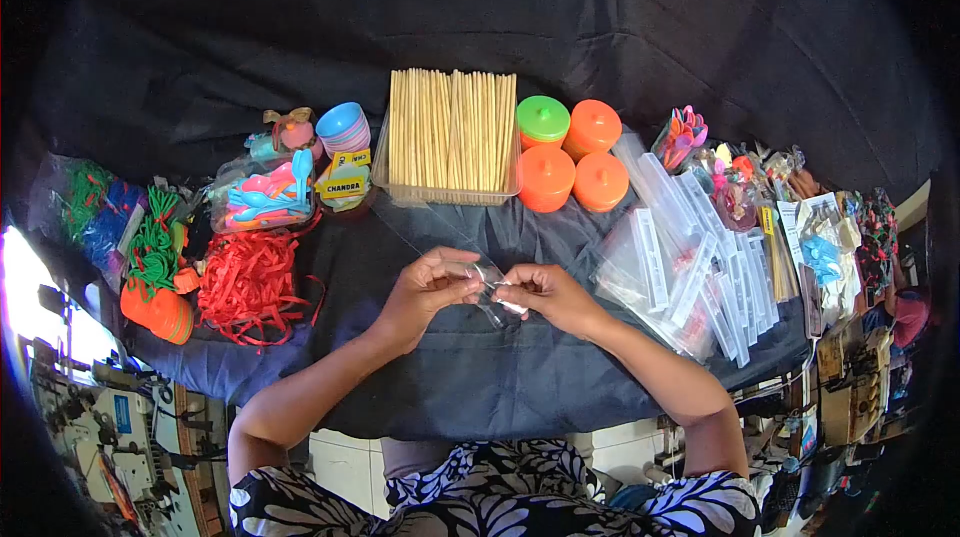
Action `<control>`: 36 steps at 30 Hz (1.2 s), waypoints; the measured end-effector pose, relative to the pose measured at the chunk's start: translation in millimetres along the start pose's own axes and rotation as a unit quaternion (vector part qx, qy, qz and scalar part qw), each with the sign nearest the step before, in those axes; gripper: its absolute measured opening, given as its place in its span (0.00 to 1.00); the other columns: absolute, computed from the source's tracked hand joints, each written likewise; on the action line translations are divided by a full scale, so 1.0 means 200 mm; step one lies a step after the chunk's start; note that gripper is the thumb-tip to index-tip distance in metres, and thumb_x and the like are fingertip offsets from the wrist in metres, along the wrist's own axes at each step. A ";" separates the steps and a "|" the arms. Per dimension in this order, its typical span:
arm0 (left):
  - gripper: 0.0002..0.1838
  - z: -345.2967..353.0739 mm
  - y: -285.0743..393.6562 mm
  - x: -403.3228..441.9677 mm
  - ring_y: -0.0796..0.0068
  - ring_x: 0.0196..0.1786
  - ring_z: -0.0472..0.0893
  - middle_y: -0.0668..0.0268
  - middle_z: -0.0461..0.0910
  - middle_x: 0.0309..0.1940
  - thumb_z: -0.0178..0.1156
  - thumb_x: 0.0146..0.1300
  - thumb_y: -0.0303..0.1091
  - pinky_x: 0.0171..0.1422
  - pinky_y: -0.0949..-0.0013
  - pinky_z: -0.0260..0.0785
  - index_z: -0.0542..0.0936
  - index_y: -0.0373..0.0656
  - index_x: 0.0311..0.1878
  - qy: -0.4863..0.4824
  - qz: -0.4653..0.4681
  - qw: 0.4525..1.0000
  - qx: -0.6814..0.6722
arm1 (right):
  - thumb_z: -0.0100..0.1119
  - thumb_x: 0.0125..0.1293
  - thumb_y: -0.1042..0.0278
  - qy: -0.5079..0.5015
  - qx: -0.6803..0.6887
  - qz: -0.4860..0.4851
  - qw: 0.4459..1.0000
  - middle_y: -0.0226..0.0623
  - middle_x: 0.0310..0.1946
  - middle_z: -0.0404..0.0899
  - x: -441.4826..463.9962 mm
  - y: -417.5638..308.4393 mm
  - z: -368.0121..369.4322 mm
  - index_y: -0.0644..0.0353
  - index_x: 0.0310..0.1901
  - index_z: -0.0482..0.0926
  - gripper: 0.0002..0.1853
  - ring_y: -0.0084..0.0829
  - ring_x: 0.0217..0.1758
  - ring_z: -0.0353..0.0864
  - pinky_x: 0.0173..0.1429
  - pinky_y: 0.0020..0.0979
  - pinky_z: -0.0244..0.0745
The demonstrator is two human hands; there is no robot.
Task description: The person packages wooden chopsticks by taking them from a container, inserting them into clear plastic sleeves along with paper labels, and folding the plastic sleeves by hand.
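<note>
Near the middle of the black cloth, both my hands meet at a small see-through plastic piece [489, 275], perhaps a bag or wrapper. My left hand [436, 287] pinches its left side between thumb and fingers. On the other side, my right hand [546, 299] is closed, with a small white piece [512, 307] showing under its fingertips. The exact kind of both items is too small and glossy to make out. Beyond my hands stands a see-through tray [450, 199] filled with wooden sticks [453, 132].
Orange lidded containers [546, 179] and a green-lidded one [543, 117] stand right of the tray. Plastic sleeves [690, 282] lie farther right. To the left are red ribbon [250, 282], bagged spoons [270, 195], blue cups [342, 123] and green cord [155, 247].
</note>
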State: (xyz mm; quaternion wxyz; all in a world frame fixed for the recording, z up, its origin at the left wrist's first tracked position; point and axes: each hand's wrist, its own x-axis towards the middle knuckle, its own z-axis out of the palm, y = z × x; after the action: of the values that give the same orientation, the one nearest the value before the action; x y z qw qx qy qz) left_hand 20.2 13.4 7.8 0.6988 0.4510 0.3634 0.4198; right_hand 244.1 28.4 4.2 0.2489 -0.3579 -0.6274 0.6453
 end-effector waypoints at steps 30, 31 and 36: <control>0.16 -0.13 0.07 -0.04 0.60 0.54 0.70 0.64 0.70 0.49 0.65 0.56 0.34 0.59 0.58 0.62 0.79 0.49 0.49 -0.043 0.225 0.713 0.663 | 0.61 0.62 0.67 0.262 -0.515 -0.230 0.783 0.46 0.36 0.80 0.62 -0.44 -0.55 0.61 0.48 0.77 0.14 0.41 0.39 0.82 0.43 0.40 0.76; 0.16 -0.13 0.08 -0.04 0.60 0.54 0.70 0.64 0.70 0.49 0.65 0.56 0.34 0.59 0.58 0.62 0.79 0.49 0.49 -0.043 0.225 0.711 0.665 | 0.60 0.62 0.66 0.278 -0.533 -0.208 0.771 0.47 0.38 0.79 0.69 -0.47 -0.58 0.61 0.49 0.78 0.15 0.43 0.41 0.82 0.44 0.41 0.76; 0.11 -0.13 0.09 -0.05 0.61 0.51 0.71 0.64 0.72 0.45 0.64 0.58 0.33 0.58 0.59 0.63 0.80 0.48 0.44 -0.038 0.236 0.712 0.660 | 0.59 0.62 0.64 0.351 -0.592 -0.183 0.702 0.49 0.42 0.78 0.98 -0.42 -0.68 0.60 0.50 0.78 0.16 0.47 0.45 0.80 0.50 0.43 0.77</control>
State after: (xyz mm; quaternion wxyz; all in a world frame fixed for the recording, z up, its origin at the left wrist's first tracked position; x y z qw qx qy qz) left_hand -12.0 17.5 16.9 0.1149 0.8843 0.4027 0.2066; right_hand 217.5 272.1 64.1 0.3013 -0.5102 -0.8006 -0.0891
